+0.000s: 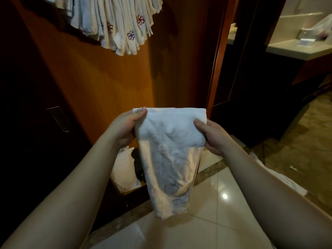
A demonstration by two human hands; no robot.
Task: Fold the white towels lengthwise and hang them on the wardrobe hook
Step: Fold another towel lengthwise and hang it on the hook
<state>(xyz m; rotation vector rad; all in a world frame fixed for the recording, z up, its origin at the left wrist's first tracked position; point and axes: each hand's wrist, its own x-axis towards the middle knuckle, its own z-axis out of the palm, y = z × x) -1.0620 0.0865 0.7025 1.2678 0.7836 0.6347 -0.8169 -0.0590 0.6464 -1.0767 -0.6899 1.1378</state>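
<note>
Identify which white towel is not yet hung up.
The towel gripped by both hands, left hand and right hand; the hanging towels are overhead.

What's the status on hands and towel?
Both hands, left and right, pinch the folded white terry towel by its upper edge. Hanging white towels above. Nothing between.
</note>
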